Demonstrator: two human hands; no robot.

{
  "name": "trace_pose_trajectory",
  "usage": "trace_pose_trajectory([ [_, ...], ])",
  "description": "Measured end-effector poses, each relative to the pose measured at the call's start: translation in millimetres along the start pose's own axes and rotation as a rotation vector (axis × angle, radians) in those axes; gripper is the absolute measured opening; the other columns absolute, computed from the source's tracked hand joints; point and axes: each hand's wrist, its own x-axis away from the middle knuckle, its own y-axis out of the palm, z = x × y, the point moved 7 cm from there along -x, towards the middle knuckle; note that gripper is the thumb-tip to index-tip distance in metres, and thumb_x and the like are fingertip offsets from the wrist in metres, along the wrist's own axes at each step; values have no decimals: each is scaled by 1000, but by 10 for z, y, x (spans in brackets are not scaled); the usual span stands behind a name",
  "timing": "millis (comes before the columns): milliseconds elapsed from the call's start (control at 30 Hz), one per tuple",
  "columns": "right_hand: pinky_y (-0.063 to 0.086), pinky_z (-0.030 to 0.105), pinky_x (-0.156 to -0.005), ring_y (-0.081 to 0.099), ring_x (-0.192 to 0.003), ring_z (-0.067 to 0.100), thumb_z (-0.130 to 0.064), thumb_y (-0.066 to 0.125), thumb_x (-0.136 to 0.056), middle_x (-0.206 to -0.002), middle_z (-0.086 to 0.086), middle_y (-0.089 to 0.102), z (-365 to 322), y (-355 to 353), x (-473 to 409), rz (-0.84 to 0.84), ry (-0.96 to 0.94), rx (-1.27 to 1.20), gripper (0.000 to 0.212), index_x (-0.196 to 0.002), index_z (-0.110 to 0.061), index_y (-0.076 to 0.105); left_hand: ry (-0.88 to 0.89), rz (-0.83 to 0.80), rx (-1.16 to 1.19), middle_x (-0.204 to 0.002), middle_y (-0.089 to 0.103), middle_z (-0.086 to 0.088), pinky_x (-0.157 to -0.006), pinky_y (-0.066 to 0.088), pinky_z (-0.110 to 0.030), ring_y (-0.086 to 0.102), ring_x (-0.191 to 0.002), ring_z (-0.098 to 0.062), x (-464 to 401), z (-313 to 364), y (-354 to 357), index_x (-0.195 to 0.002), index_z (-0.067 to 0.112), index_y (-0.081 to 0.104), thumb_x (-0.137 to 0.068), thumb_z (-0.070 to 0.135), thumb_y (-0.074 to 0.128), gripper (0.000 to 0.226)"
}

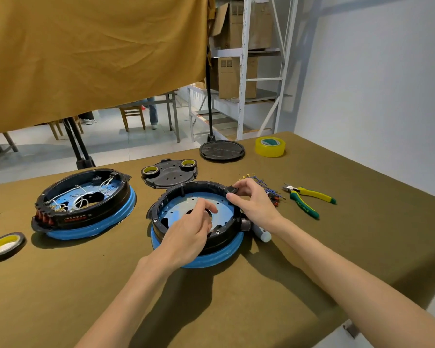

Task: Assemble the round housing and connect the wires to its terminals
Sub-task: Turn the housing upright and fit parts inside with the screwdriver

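nearest, on the olive-covered desk (236, 310): left hand (186, 234) reaching over the near rim into the round housing (183, 197), fingers loosely curled above the blue inner plate, grip on anything impossible to tell. just right of it, right hand (251, 202) pinching a small black part at the housing's far-right rim between thumb and fingers. housing sitting mid-desk, black ring on a blue base. tape roll (4, 244) at the left edge. second housing (86, 202), wired inside, to the left. loose wires (264, 184) and pliers (309, 199) to the right. farther back, black plate (171, 175) carrying two tape rolls, round black lid (221, 149), yellow tape (270, 146).
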Motion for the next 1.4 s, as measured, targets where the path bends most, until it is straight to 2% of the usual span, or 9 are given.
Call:
trace_pose_trajectory([
  [200, 56, 32, -90, 66, -100, 8, -26, 75, -92, -104, -2, 71, -34, -43, 44, -40, -37, 23, 28, -115, -21, 60, 36, -20, 28, -77, 55, 3, -68, 48, -47, 49, -66, -12, 10, 40, 17, -117, 37, 41, -110, 28, 39, 12],
  [367, 54, 21, -81, 65, -91, 7, -21, 74, -89, -92, -10, 69, -51, -143, 189, 13, -137, 53, 28, -113, -31, 63, 10, -82, -76, -90, 53, 8, -78, 51, -45, 54, -82, -15, -4, 51, 42, -116, 40, 39, -105, 6, 37, 36],
  [467, 50, 15, -75, 64, -90, 8, -23, 76, -87, -92, -16, 66, -51, -186, 281, 27, -200, 80, 36, -118, -30, 60, -1, -77, -85, -83, 50, 6, -72, 48, -44, 49, -78, -15, -14, 66, 42, -105, 39, 46, -96, -4, 37, 45],
  [567, 49, 14, -72, 63, -89, 7, -26, 79, -86, -91, -14, 66, -9, -164, 337, -26, -211, 109, 35, -116, -30, 60, -21, -38, -127, -72, 51, 7, -61, 39, -30, 47, -69, -11, -44, 72, 63, -94, 38, 53, -98, 5, 39, 36],
  [767, 53, 18, -70, 66, -83, 11, -20, 77, -88, -90, -11, 68, 77, -142, 379, -86, -194, 58, 25, -107, -33, 67, -37, 48, -227, -74, 56, 9, -65, 46, -34, 53, -71, -7, -186, 195, 127, -101, 35, 54, -103, 18, 41, 21],
  [933, 59, 22, -75, 71, -84, 10, -19, 80, -85, -90, -9, 72, 128, -187, 369, -121, -185, 52, 33, -113, -30, 67, -31, 113, -203, -84, 58, 16, -60, 37, -23, 55, -72, -3, -286, 225, 228, -108, 35, 54, -102, 28, 49, 12],
  [1067, 61, 28, -77, 72, -85, 10, -17, 84, -81, -92, -9, 73, 139, -179, 348, -170, -201, 81, 43, -117, -30, 66, 8, 77, -213, -88, 57, 18, -62, 40, -18, 56, -79, -1, -285, 172, 255, -111, 36, 57, -102, 31, 51, 12],
  [1267, 59, 24, -64, 73, -71, 12, -31, 87, -76, -85, -9, 69, 38, -67, 304, -169, -218, 25, 42, -111, -35, 64, 10, 33, -172, -83, 62, 17, -63, 53, -29, 60, -76, -9, -169, 31, -1, -108, 39, 62, -101, 38, 54, 10],
  [1400, 56, 21, -64, 68, -68, 12, -26, 82, -80, -86, -12, 65, -28, 114, 323, -246, -267, 50, 40, -113, -37, 63, -28, 42, -190, -88, 66, 19, -73, 57, -34, 63, -81, -5, -131, -35, -114, -115, 33, 68, -100, 36, 59, 18],
])
